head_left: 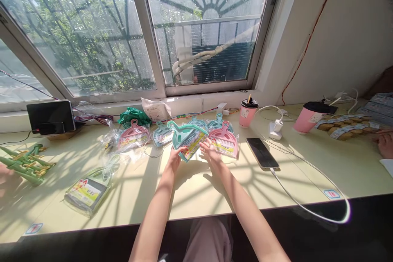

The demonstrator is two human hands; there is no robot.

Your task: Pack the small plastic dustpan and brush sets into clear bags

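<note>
A teal mini dustpan and brush set (187, 137) with a printed yellow-green card is tilted above the table in front of me. My left hand (176, 156) grips its lower left edge, fingers partly hidden by the set. At its right side, my right hand (211, 151) is spread with the palm turned up; the fingertips are by the card, and I cannot tell if they touch. Just behind my right hand lies a pink dustpan set (225, 141). More wrapped sets surround them: teal ones (162, 135) behind, another pink one (133, 136) further left.
A wrapped grey-green set (87, 192) lies front left, near green plastic parts (29, 163) and a blurred hand. A charging phone (262, 153), its white cable looping over the table edge, and pink cups (248, 114) stand right. Another person's hand (385, 145) rests far right.
</note>
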